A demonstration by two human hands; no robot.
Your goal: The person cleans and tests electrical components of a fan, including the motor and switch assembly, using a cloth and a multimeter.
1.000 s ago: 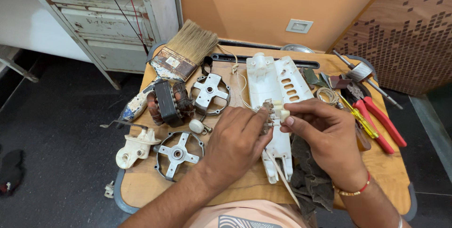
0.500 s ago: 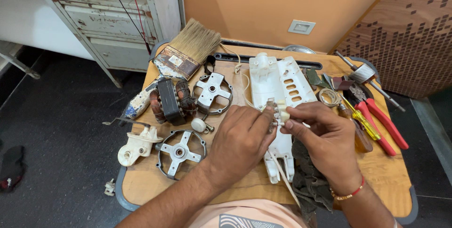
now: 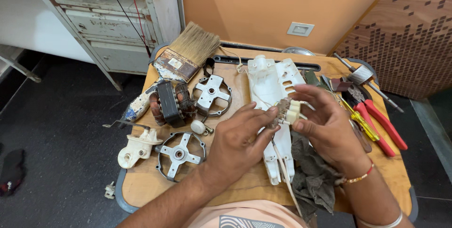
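Orange walls and a battered grey metal cabinet (image 3: 108, 30) stand behind a small wooden table (image 3: 235, 190) crowded with parts and tools. Above its middle the left hand (image 3: 240, 136) and the right hand (image 3: 329, 124) meet on a small switch part (image 3: 288, 111), held just over the long white plastic housing (image 3: 275, 91). The right thumb and fingers are closed on its cream end; the left fingertips pinch its clear end. Both hands are gripping it, neither is open.

The risks, as I judge them: the part is small and held only at the fingertips, so a slip could drop it among the clutter or off the table edge. A thin white wire (image 3: 282, 171) runs down from it towards the person's lap, and a tug on the wire could strain its joint. The grey rag (image 3: 313, 176) beside the right wrist could snag the wire too.

The part itself looks like a short stubby block, half clear plastic with small metal contacts showing inside, half cream. Finer detail is too small to tell.

Around it lie a copper-wound motor stator (image 3: 170, 103), two round metal end brackets (image 3: 212, 93), a wide paintbrush (image 3: 186, 53), red-handled pliers (image 3: 376, 119) and a yellow-handled screwdriver (image 3: 360, 124)
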